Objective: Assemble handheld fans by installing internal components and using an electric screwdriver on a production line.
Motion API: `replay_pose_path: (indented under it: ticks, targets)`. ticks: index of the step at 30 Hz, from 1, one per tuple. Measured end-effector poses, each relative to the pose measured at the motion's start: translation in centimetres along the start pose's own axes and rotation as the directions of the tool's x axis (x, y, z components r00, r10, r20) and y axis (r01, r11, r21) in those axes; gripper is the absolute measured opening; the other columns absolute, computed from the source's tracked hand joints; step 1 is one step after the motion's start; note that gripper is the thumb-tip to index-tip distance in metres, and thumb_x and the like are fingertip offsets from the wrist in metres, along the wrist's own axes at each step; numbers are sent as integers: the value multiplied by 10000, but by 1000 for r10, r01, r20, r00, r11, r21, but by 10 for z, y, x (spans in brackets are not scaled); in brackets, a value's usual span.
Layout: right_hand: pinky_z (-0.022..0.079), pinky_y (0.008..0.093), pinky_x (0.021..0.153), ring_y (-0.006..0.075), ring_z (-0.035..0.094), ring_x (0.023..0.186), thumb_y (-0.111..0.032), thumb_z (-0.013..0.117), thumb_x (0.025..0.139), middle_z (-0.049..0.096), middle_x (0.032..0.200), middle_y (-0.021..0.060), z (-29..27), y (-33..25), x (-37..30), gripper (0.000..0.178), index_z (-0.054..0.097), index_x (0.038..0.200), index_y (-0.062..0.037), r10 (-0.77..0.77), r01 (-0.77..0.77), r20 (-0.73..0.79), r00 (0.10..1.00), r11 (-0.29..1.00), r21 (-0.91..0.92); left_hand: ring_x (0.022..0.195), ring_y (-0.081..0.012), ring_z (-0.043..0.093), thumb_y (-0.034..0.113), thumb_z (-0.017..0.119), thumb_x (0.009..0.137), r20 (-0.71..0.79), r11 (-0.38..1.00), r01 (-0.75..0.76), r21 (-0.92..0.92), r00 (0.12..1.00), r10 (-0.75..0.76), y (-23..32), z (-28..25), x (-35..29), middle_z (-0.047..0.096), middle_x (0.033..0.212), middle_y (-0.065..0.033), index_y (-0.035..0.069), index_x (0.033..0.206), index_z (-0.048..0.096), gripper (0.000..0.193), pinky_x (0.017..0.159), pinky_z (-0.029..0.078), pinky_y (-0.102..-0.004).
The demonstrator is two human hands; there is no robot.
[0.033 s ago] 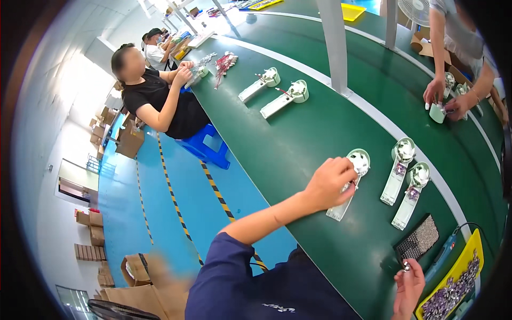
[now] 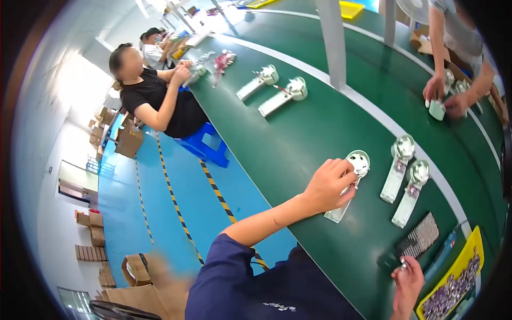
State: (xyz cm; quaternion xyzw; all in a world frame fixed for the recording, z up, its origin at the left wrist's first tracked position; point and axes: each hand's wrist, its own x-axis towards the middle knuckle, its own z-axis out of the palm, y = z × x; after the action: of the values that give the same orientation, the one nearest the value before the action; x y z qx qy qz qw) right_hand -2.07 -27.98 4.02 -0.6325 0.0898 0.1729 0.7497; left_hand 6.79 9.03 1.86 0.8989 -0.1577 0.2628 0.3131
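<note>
My left hand [image 2: 333, 184] is closed around the middle of a pale green handheld fan housing [image 2: 336, 214], which lies on the green table. The fan's round head with white blades shows past my fingertips. Lower right, my right hand [image 2: 409, 277] pinches something small and shiny, too small to name. Beside it is a black perforated tray [image 2: 421, 234] of tiny metal pieces. Two more open fan housings [image 2: 392, 184] [image 2: 406, 210], each with a small purplish part, lie to the right of my left hand.
A yellow tray [image 2: 478, 240] of purplish parts and a blue pen-shaped tool [image 2: 445, 249] are at right. Two fan housings [image 2: 277, 102] [image 2: 250, 88] lie farther up the table. A grey post [image 2: 333, 48] rises from it. Co-workers sit at left [image 2: 154, 88] and across [image 2: 453, 53].
</note>
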Motion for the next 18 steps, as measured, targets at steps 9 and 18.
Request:
replay_pose_path:
  ticks: [9, 18]
  targets:
    - [567, 303, 805, 196, 687, 950, 25, 775, 799, 679, 1093, 120, 99, -32, 40, 363, 674, 1147, 10, -378, 535, 394, 838, 716, -449, 811, -286, 557, 25, 740, 637, -5, 1000, -9, -7, 1000, 9, 51, 2, -18, 579, 914, -98, 77, 809, 596, 230, 704, 417, -393]
    - [463, 453, 1029, 308, 635, 1158, -103, 821, 792, 657, 1139, 81, 89, 13, 30, 341, 670, 1094, -60, -433, 678, 560, 706, 641, -358, 811, -218, 578, -42, 714, 727, 82, 877, 348, -330, 937, -340, 86, 21, -33, 579, 918, -92, 19, 844, 637, 152, 717, 468, -324]
